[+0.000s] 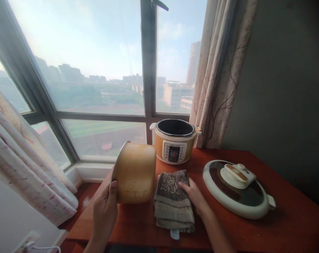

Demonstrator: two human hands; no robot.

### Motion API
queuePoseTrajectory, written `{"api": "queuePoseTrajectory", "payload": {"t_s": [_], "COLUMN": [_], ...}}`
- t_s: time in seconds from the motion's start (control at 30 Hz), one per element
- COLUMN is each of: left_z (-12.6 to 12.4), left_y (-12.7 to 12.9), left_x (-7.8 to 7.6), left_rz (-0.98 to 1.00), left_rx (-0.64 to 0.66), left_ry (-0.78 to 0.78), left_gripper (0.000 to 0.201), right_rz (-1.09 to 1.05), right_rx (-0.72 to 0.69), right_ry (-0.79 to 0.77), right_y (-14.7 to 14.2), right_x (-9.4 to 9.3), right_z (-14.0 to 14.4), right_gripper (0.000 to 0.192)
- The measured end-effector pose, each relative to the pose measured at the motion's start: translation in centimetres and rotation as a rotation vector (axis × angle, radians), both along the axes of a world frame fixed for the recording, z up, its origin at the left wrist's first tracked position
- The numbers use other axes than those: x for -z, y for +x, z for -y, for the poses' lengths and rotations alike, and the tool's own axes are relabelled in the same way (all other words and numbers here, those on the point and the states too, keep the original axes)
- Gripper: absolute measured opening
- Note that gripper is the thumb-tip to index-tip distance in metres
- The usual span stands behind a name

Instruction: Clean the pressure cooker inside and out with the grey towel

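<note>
Reddish wooden desk (293,225) sits in a window corner; big panes show hazy city blocks, patterned curtains (222,77) hang on both sides, grey wall on the right. Left hand (104,211) grips the inner pot (135,172) by its rim, thumb on the outer wall; pot is tilted on its side over the desk's left edge, mouth facing left, yellowed base toward the camera. Faint markings near its lower wall, not readable. Right hand (194,196) lies flat, fingers together, on the right side of a folded grey-brown towel (173,200) near the desk's front edge; white tag sticks out at the towel's front end, no legible text. Cooker body (174,142) stands open at the back edge by the window, orange-white, control panel with a dark display and red digits; button labels too small to read. Cooker lid (237,189) lies flat right of the towel, handle up, apart from it. Wall socket with white plug (26,242) at lower left.
</note>
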State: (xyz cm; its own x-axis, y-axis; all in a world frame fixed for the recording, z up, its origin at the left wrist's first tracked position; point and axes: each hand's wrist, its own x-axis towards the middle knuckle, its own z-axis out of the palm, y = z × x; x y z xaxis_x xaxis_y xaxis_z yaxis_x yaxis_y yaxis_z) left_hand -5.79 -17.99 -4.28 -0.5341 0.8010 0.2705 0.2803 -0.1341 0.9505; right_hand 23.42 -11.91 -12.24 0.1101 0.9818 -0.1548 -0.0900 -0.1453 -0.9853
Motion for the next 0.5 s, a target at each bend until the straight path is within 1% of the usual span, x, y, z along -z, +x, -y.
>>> {"api": "queuePoseTrajectory", "payload": {"t_s": [0.07, 0.1, 0.13, 0.2, 0.27, 0.33, 0.37, 0.43, 0.5], "left_z": [0.0, 0.0, 0.0, 0.1, 0.4, 0.8, 1.1, 1.8, 2.4], "left_y": [0.0, 0.0, 0.1, 0.6, 1.4, 2.4, 3.0, 4.4, 6.0], "left_x": [-0.1, -0.2, -0.3, -0.4, -0.4, -0.2, -0.1, -0.1, -0.4], "left_rz": [-0.046, -0.075, -0.11, -0.188, -0.265, -0.353, -0.413, -0.59, -0.833], "left_rx": [0.005, 0.011, 0.019, 0.04, 0.066, 0.111, 0.152, 0.289, 0.471], "left_ry": [-0.006, -0.011, -0.015, -0.013, 0.003, 0.028, 0.045, 0.099, 0.164], "left_gripper": [0.05, 0.05, 0.05, 0.05, 0.048, 0.045, 0.044, 0.041, 0.033], "right_rz": [0.286, 0.401, 0.497, 0.653, 0.766, 0.8, 0.779, 0.668, 0.472], "right_rx": [0.117, 0.138, 0.132, 0.084, 0.048, 0.041, 0.034, 0.007, -0.014], "right_ry": [0.1, 0.141, 0.183, 0.27, 0.325, 0.326, 0.325, 0.33, 0.329], "right_y": [1.3, 1.9, 2.4, 3.1, 3.4, 3.4, 3.4, 3.6, 3.8], "right_x": [0.6, 1.0, 1.5, 2.3, 2.9, 3.2, 3.2, 3.0, 2.6], "right_z": [-0.1, -0.1, 0.0, 0.4, 0.9, 1.2, 1.2, 1.2, 1.1], "right_gripper": [0.068, 0.074, 0.076, 0.072, 0.066, 0.063, 0.062, 0.063, 0.06]}}
